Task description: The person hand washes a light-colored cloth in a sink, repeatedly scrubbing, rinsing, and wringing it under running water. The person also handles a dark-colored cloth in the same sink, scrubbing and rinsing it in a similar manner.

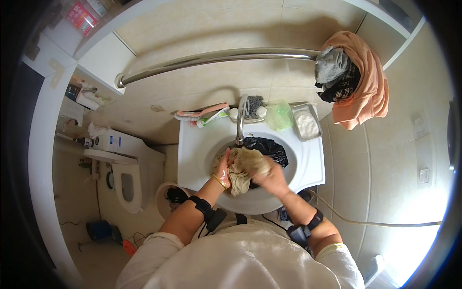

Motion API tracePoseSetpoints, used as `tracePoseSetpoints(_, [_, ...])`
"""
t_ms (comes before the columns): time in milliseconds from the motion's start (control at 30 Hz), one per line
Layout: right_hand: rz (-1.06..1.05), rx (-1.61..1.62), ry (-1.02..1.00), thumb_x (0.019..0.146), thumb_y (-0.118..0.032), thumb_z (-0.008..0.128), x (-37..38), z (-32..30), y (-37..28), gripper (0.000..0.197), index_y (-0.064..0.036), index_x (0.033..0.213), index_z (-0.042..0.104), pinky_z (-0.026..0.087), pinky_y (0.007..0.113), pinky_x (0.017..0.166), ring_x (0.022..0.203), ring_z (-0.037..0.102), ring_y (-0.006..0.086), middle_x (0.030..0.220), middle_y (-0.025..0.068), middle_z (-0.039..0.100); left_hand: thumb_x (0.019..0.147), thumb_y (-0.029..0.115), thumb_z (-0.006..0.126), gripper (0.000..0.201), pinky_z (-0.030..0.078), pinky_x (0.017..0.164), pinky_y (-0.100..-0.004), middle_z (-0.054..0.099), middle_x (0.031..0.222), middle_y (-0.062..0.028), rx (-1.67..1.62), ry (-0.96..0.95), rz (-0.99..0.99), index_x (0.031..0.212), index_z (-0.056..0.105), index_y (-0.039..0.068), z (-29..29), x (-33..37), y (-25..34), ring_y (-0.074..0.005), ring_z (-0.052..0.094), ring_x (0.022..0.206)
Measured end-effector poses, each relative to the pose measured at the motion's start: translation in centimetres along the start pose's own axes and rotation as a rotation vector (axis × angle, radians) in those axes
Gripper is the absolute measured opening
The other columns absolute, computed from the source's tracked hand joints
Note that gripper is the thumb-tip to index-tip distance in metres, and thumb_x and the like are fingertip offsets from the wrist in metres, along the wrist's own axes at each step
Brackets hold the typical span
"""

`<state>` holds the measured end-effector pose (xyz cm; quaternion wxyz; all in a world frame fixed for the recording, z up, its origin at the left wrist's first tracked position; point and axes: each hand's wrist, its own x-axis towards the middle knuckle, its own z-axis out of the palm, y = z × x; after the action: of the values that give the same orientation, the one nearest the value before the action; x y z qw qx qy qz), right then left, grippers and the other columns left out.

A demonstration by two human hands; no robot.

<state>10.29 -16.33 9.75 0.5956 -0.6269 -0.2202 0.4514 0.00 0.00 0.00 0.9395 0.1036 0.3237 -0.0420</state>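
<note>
While both hands, the left hand (223,169) and right hand (270,177), have their fingers clamped on the wet cream-coloured bundled cloth (244,168) over the white ceramic basin (308,164) beneath the chrome tap (240,120), wringing near its front rim could splash water onto the floor.

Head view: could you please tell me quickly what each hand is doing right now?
Left hand: closed on the wet beige cloth over the sink.
Right hand: closed on the same cloth.
</note>
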Motion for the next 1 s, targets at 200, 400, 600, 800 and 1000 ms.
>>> tracePoseSetpoints(200, [-0.350,-0.750,0.490,0.068,-0.023,0.067,5.0,1.1,5.3,0.025,-0.0033,0.084,0.063,0.044,0.046,0.084,0.103,0.051,0.0411,0.107,0.0214,0.056,0.089,0.036,0.056,0.038,0.049,0.085,-0.0366,0.062,0.109,-0.0053,0.115,0.009,0.081,0.117,0.055,0.011,-0.9,3.7,-3.7,-0.0199,0.060,0.097])
tracePoseSetpoints(400, [-0.084,-0.414,0.542,0.073,-0.016,0.062,6.9,-1.7,6.3,0.049,-0.0009,0.118,0.050,0.046,0.042,0.083,0.093,0.058,0.0398,0.100,0.0232,0.060,0.091,0.042,0.050,0.042,0.051,0.081,-0.0368,0.061,0.112,-0.0054,0.160,0.119,0.060,0.116,0.056,0.009,1.1,2.2,-2.8,-0.0203,0.061,0.097])
tracePoseSetpoints(600, [-0.486,-0.887,0.425,0.071,-0.025,0.064,3.0,4.0,7.7,0.037,-0.0006,0.099,0.060,0.048,0.043,0.076,0.087,0.056,0.0386,0.093,0.0220,0.059,0.092,0.046,0.045,0.046,0.047,0.083,-0.0345,0.060,0.113,-0.0060,0.825,-0.388,0.547,0.119,0.056,0.009,-1.9,5.4,-1.7,-0.0202,0.058,0.098])
tracePoseSetpoints(800, [0.119,-0.574,0.585,0.077,-0.025,0.060,9.7,-2.5,9.4,0.035,-0.0006,0.102,0.061,0.051,0.041,0.073,0.082,0.063,0.0380,0.089,0.0226,0.064,0.089,0.047,0.051,0.051,0.046,0.087,-0.0325,0.060,0.112,-0.0053,0.351,0.216,0.027,0.120,0.053,0.006,-1.1,3.2,-4.1,-0.0171,0.057,0.100])
tracePoseSetpoints(1000, [-0.368,-0.814,0.308,0.068,-0.026,0.070,3.4,4.8,7.0,0.046,-0.0072,0.108,0.057,0.043,0.045,0.091,0.112,0.044,0.0392,0.116,0.0183,0.051,0.092,0.049,0.038,0.051,0.044,0.091,-0.0355,0.056,0.120,-0.0041,-0.025,-0.654,0.240,0.121,0.053,0.009,-3.0,4.3,-3.2,-0.0218,0.054,0.106])
